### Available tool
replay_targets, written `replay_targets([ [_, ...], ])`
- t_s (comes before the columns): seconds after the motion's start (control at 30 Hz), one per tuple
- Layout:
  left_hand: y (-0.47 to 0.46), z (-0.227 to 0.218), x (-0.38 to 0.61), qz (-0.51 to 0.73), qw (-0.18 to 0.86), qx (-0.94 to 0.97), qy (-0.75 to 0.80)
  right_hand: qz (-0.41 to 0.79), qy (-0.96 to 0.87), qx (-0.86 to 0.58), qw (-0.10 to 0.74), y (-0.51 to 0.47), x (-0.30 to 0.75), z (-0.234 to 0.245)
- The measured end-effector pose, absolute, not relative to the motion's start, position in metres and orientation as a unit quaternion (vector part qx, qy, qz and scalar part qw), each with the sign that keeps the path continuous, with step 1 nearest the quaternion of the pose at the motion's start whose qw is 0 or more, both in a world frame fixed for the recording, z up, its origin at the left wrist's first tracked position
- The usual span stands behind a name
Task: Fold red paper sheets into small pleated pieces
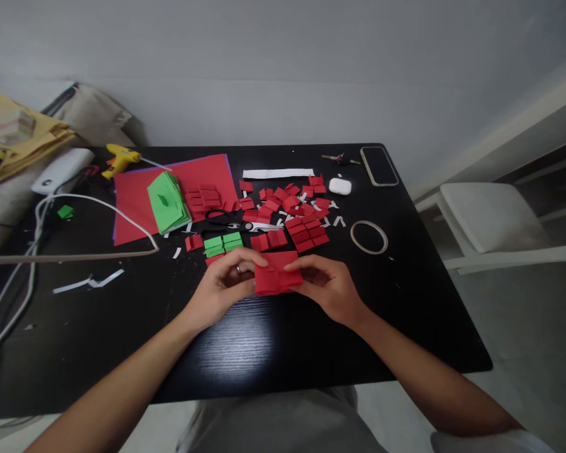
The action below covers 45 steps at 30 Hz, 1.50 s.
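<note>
Both hands hold one folded red paper piece (pixel 276 272) just above the black table (pixel 122 340), near its middle. My left hand (pixel 226 283) pinches the piece's left edge, thumb on top, a ring on one finger. My right hand (pixel 323 286) grips the right edge with curled fingers. Just beyond the hands lie small folded red pieces (pixel 299 217) in a loose heap and a few green folded pieces (pixel 222 243). Black-handled scissors (pixel 231 221) lie behind those.
A large red sheet (pixel 136 195) with a green paper stack (pixel 168 202) lies at back left, beside a yellow glue gun (pixel 120 159) and white cables (pixel 38 214). A tape ring (pixel 368 237), earbud case (pixel 340 186), phone (pixel 379 166) and keys (pixel 339 158) sit right. A white stool (pixel 493 220) stands off the table's right.
</note>
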<state>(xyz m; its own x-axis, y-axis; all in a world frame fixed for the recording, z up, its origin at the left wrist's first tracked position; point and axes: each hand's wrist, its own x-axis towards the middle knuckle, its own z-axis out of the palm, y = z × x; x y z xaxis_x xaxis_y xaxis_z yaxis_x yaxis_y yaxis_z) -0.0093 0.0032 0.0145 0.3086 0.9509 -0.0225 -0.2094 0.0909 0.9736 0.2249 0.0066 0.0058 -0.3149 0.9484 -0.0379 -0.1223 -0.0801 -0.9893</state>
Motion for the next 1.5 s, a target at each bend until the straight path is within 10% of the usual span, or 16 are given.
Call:
replay_targets([
  [0.87,-0.012,0.012,0.006,0.476,0.400,0.612,0.489,0.525,-0.549,-0.441,0.478,-0.001,0.217,0.003],
  [1.5,-0.008,0.007,0.010,0.526,0.490,0.539,0.439,0.624,-0.462,-0.427,0.463,-0.002,0.212,0.001],
])
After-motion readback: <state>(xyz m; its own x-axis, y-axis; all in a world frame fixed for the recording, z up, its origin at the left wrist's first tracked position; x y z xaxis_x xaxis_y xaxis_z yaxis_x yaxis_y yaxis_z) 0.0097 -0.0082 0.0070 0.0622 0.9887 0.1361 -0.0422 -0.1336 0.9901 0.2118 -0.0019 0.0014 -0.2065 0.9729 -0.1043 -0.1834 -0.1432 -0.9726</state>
